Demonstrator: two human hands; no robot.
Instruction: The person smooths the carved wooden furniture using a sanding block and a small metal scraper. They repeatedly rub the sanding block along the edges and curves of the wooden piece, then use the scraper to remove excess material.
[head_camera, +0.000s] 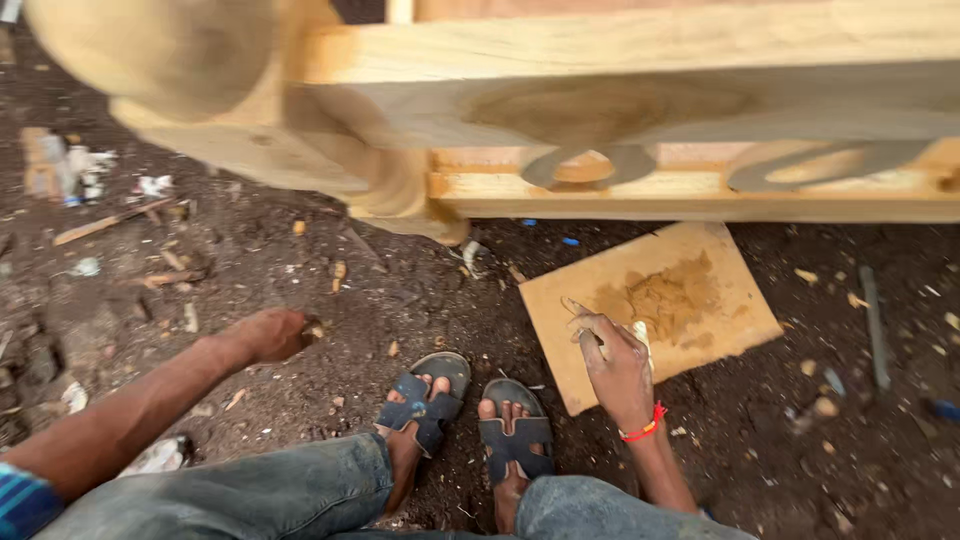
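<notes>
My right hand (615, 365) rests on a flat plywood board (570, 300) lying on the dirt, and grips a thin scraper blade whose tip points at a patch of brown wood filler paste (665, 298) on the board. A red band circles that wrist. My left hand (272, 333) reaches out low over the ground at the left, its fingers closed around a small wood-coloured bit. Just above both hands runs a pale wooden furniture frame (640, 60) with a carved rounded end (160, 50) and curved cut-outs.
My feet in dark blue sandals (470, 410) sit between the hands. Dark soil around is strewn with wood chips, sticks and scraps of paper (85, 165). A thin rod (872, 310) lies at the right.
</notes>
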